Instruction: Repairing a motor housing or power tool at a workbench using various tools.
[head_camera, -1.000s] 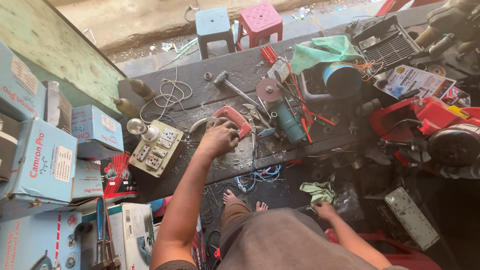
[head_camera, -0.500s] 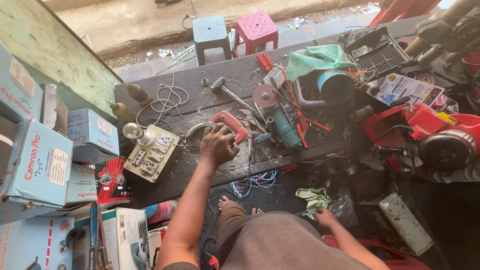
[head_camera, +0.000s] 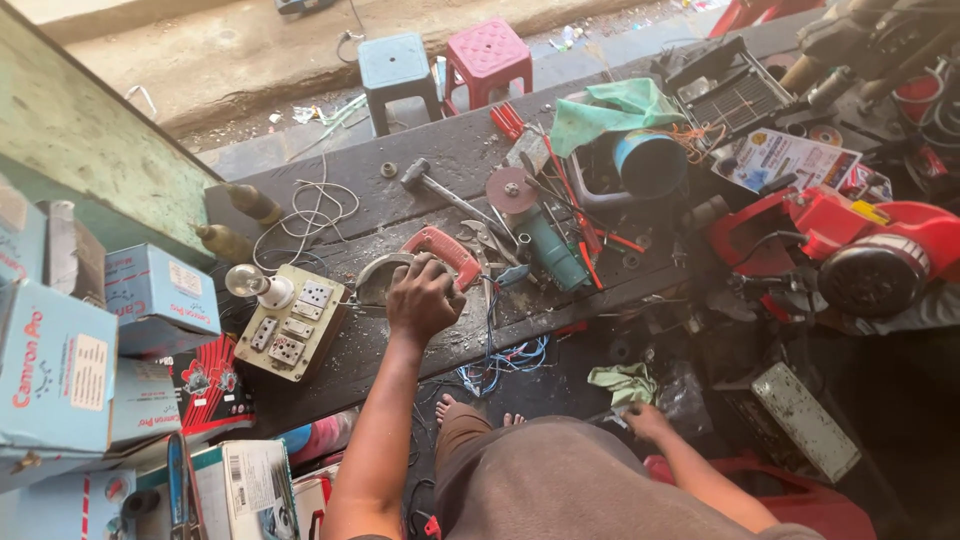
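My left hand (head_camera: 424, 298) is curled over a power saw with a red handle (head_camera: 446, 252) and a grey metal guard, which lies on the dark workbench (head_camera: 450, 155). A hammer (head_camera: 440, 188) and a green angle grinder (head_camera: 548, 252) lie just beyond it. My right hand (head_camera: 646, 421) hangs low below the bench edge, beside a pale green rag (head_camera: 622, 381). Something small and metallic shows at its fingertips, but the grip is unclear.
A switch-and-socket board with a bulb (head_camera: 290, 325) sits left of the saw. Cardboard boxes (head_camera: 55, 365) are stacked at the left. A red engine machine (head_camera: 860, 250) stands at the right, and two plastic stools (head_camera: 440, 65) beyond the bench. Loose wires hang over the bench front (head_camera: 500, 362).
My left hand stays on the saw and my right hand stays low by the rag. The view has shifted slightly.
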